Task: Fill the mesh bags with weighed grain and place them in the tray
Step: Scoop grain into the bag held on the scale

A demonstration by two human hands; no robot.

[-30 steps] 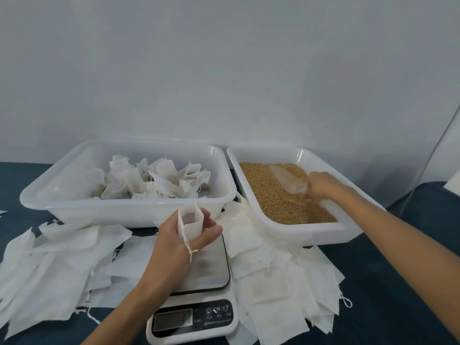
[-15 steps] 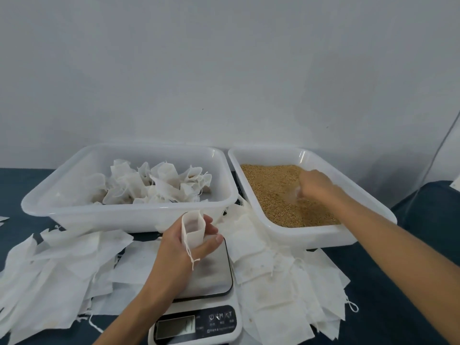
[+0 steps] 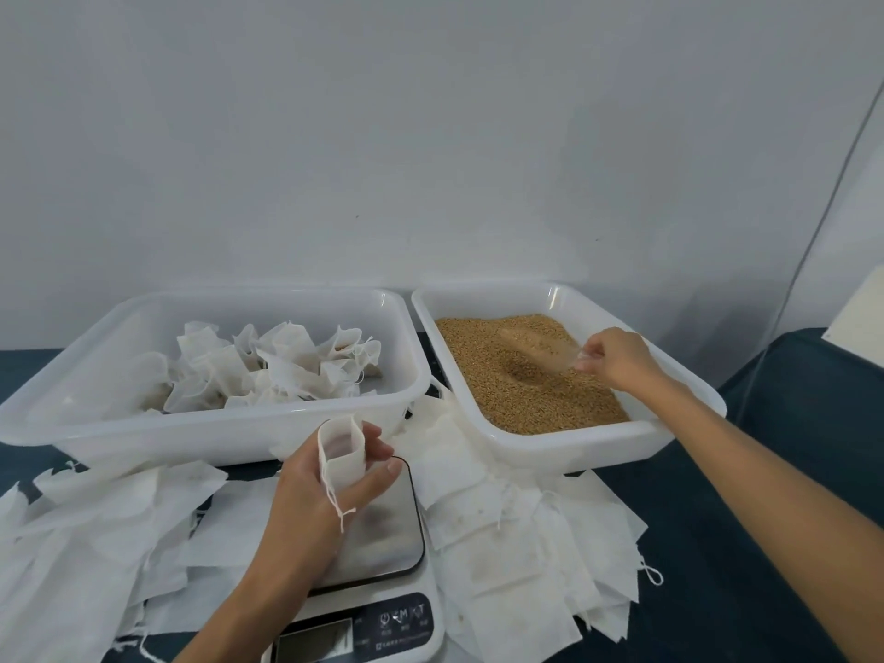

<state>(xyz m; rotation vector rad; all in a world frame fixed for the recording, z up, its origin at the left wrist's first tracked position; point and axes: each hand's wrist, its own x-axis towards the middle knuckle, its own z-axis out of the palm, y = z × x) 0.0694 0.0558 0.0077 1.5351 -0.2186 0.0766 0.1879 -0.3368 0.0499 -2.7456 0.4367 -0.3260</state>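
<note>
Above the scale (image 3: 368, 533), a small white mesh bag (image 3: 340, 454) stands open-mouthed, gripped by the left hand (image 3: 325, 490). Right of the scale, the right hand (image 3: 617, 358) pinches a clear scoop (image 3: 540, 349) in the grain (image 3: 526, 390).

left hand (image 3: 319, 490) curled gripping, right hand (image 3: 617, 358) pinching, arm outstretched

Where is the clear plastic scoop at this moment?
In the head view, the scoop is on the right, held by the right hand, its bowl loaded and just above the grain in the right tray.
</note>
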